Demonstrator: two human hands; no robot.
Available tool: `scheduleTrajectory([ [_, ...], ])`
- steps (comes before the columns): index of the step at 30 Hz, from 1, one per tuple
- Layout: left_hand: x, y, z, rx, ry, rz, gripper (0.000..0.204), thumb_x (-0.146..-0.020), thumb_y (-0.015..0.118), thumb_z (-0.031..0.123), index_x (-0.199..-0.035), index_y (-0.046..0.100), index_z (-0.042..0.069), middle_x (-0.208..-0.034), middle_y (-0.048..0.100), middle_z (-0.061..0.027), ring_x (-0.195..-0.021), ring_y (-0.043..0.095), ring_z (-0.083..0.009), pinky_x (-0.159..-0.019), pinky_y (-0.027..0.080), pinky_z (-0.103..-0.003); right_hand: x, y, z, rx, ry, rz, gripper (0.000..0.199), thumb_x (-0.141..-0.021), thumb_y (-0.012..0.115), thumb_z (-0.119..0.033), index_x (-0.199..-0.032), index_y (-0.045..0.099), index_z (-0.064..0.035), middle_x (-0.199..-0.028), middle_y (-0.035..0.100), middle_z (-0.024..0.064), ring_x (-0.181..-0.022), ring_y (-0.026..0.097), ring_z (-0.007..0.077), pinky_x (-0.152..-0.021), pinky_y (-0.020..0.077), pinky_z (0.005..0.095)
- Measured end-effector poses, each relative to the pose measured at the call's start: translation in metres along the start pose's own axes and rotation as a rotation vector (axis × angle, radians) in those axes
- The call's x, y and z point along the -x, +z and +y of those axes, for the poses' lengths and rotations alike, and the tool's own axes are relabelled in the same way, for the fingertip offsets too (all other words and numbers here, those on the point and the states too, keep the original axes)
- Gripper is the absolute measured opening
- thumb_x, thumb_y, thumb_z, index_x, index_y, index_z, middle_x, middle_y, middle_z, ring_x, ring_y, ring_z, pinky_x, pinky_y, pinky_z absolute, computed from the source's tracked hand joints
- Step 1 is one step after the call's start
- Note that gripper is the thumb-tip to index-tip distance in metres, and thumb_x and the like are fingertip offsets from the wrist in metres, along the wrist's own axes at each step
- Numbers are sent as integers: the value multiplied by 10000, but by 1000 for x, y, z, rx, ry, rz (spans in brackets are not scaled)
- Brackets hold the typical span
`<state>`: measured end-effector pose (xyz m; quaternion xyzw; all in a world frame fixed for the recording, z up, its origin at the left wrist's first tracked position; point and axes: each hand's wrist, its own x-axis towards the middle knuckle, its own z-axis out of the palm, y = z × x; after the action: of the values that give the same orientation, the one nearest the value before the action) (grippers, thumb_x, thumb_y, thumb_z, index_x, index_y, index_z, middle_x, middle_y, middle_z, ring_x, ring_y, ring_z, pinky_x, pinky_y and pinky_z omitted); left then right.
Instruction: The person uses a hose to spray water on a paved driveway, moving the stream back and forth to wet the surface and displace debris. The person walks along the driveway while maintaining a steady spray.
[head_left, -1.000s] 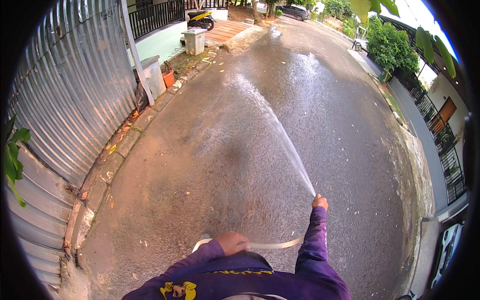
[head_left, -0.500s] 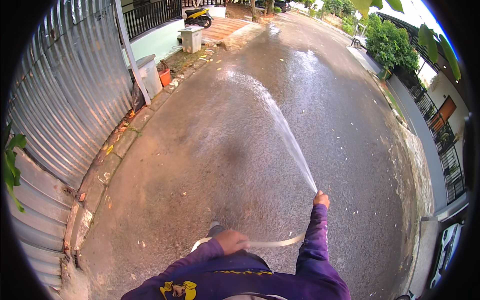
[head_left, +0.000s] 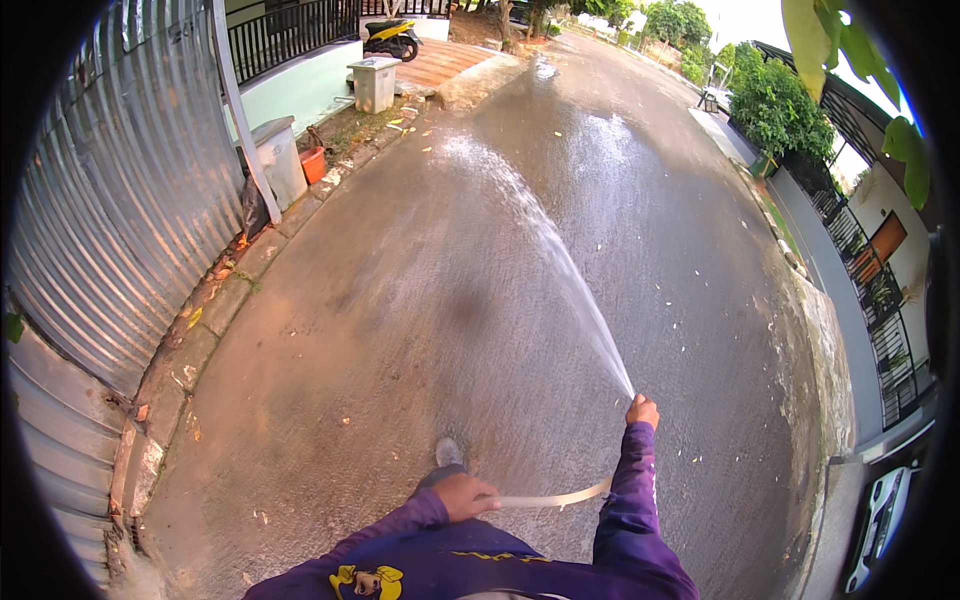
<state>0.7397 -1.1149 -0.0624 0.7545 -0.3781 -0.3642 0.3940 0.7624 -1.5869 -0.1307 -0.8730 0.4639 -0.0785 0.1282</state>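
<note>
A pale, cream-coloured hose (head_left: 555, 499) crosses in front of my body. My left hand (head_left: 467, 497) is closed round it near my waist. Stretched out ahead, my right hand (head_left: 642, 411) grips the hose's end, which the fingers cover. From there a jet of water (head_left: 570, 272) arcs forward and left, breaking into spray on the wet road (head_left: 420, 300). Between the two hands the hose sags slightly, and part of it passes behind my right sleeve. One shoe (head_left: 448, 452) shows just beyond my left hand.
Along the left run a corrugated metal fence (head_left: 150, 210) and a stone kerb (head_left: 225, 300). Beyond them stand grey bins (head_left: 374, 85), an orange pot (head_left: 313, 165) and a parked scooter (head_left: 393, 40). At right are a bush (head_left: 782, 105), a house fence (head_left: 893, 345) and a white vehicle (head_left: 880, 520).
My foot has come further into view ahead of my left hand as I move forward. Both hands keep their hold on the hose, and water still sprays toward the left side of the road.
</note>
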Motion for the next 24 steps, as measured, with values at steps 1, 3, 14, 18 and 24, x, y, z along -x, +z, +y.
scheduleTrajectory([
  [1, -9, -9, 4, 9, -10, -5, 399, -965, 580, 464, -1103, 732, 121, -900, 719, -166, -886, 693, -360, -815, 520, -435, -15, 2, -2, 9, -14, 7, 422, -917, 460, -323, -1033, 715, -7, -1030, 683, 293, -1033, 651, 463, -930, 505, 518],
  [3, -28, -27, 7, 31, -32, -12, 410, -964, 580, 476, -1105, 733, 123, -894, 720, -164, -882, 694, -358, -813, 521, -436, -35, -5, -20, 60, -73, 11, 393, -927, 460, -315, -1017, 709, -24, -1022, 684, 286, -1004, 658, 465, -910, 513, 523],
  [14, -94, -90, 1, 116, -45, 11, 395, -949, 603, 463, -1063, 741, 111, -826, 710, -146, -784, 689, -327, -730, 518, -413, -106, -17, -118, -69, 25, 72, 434, -913, 456, -332, -1011, 715, 2, -1020, 677, 298, -1002, 647, 482, -906, 493, 544],
  [18, -101, -98, -4, 88, -43, 77, 387, -946, 606, 481, -1061, 749, 140, -846, 725, -136, -821, 702, -339, -757, 527, -413, -114, -19, -131, -61, -32, 40, 427, -923, 443, -329, -1020, 707, -8, -1029, 676, 295, -1012, 643, 481, -915, 490, 544],
  [24, -106, -103, -7, 69, -10, 174, 372, -943, 609, 475, -1048, 749, 147, -826, 721, -114, -790, 692, -329, -751, 524, -411, -134, -5, -133, -92, -3, 48, 429, -917, 452, -335, -1040, 714, -18, -1032, 678, 292, -1029, 641, 476, -922, 489, 538],
])
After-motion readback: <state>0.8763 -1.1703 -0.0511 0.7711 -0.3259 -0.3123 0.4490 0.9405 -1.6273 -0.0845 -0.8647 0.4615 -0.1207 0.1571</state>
